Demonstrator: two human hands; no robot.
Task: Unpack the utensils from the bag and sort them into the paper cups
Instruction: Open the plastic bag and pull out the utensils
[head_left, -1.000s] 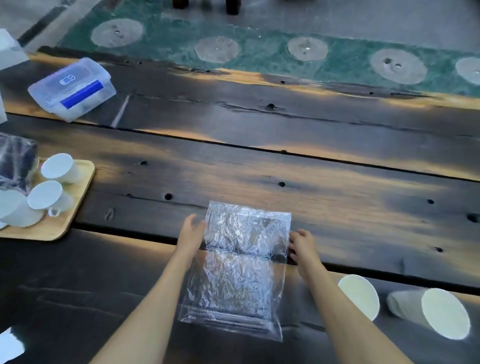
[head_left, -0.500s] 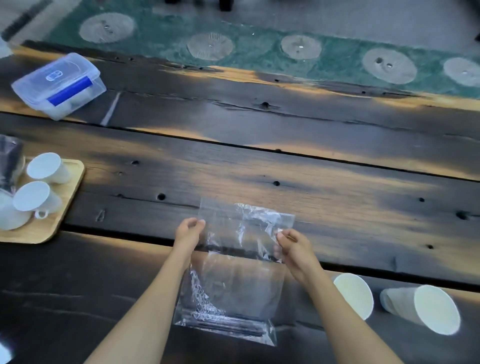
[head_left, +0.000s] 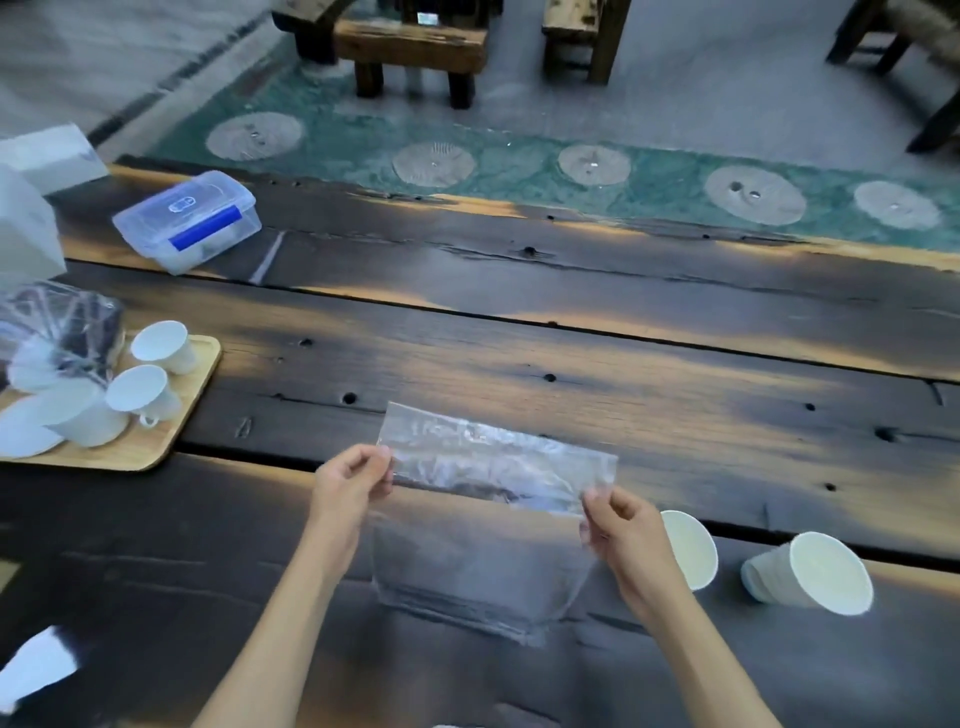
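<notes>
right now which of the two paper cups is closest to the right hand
The nearer paper cup, partly hidden behind the right hand that pinches the clear bag. The other paper cup lies apart, farther right on the table.

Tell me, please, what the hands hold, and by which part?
Both hands, left and right, pinch the clear plastic bag at its upper corners.

dim, bluish light, warm streaks across the table (head_left: 571, 322), wide-angle edge bending

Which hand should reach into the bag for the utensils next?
Probably the right hand: the paper cups lie just beside it. The left hand can keep pinching the bag open.
</notes>
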